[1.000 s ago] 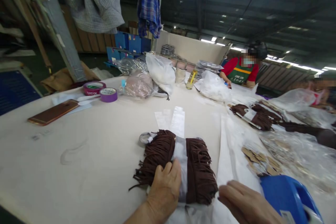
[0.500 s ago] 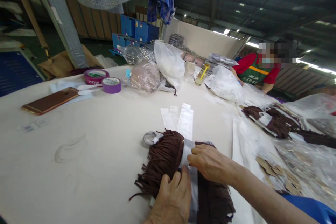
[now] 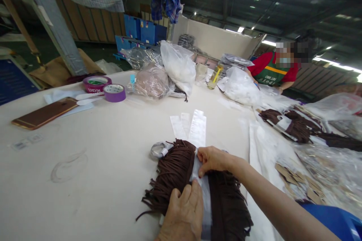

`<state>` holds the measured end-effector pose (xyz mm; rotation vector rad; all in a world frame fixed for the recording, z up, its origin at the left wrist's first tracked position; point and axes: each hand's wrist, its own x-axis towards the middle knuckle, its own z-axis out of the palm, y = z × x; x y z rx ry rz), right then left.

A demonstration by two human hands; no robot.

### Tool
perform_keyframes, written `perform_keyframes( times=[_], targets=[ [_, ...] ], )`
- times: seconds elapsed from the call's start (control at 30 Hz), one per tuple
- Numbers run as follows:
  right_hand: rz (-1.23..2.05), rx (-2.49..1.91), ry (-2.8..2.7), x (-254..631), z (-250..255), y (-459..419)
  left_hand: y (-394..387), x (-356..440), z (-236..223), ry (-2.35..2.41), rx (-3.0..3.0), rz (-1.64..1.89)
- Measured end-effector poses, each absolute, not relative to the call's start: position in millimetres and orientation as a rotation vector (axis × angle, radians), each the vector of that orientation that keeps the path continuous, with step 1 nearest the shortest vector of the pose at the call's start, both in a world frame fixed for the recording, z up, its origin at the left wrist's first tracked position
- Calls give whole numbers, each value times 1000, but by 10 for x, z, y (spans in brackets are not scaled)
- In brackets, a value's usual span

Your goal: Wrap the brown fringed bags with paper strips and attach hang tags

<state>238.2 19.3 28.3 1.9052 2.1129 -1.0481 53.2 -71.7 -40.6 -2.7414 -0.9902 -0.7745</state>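
Observation:
A bundle of dark brown fringe trim lies on the table in front of me. A translucent grey band runs down its middle. My left hand rests on the bundle from the near side, its fingers laid together with their tips pressing at the band. Toward the band's far end, my right hand has its fingers curled in, with thumb and fingertips pinched at the band. A grey ring-shaped roll touches the bundle's far left corner. White paper strips lie just beyond the bundle.
At the left are a phone, white plastic spoons and purple tape rolls. Plastic bags and a bottle stand farther back. More brown fringe lies at the right. A co-worker stands at the far right.
My right hand has shifted slightly along the band toward its far end, its thumb now lower against it. My left hand stays on the bundle. The view has swung slightly.

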Motion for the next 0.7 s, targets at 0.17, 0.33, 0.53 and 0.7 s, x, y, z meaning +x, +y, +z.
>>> perform_keyframes(
  times=[0.17,0.33,0.53,0.7],
  targets=[
    [-984,2053,2128,2442,257,148,-717,522,-400,-992,-2717,-837],
    [-517,2326,2242,2212,432,-311,-747,503,-354,-1002,-2719,-748],
    [2,2079,2591,1784,155,-1079,-753,531,-338,-1171,-2815,-724],
    [-75,1988,2670,1722,180,-1304,-747,521,-345,-1222,-2866,-894]
  ],
)
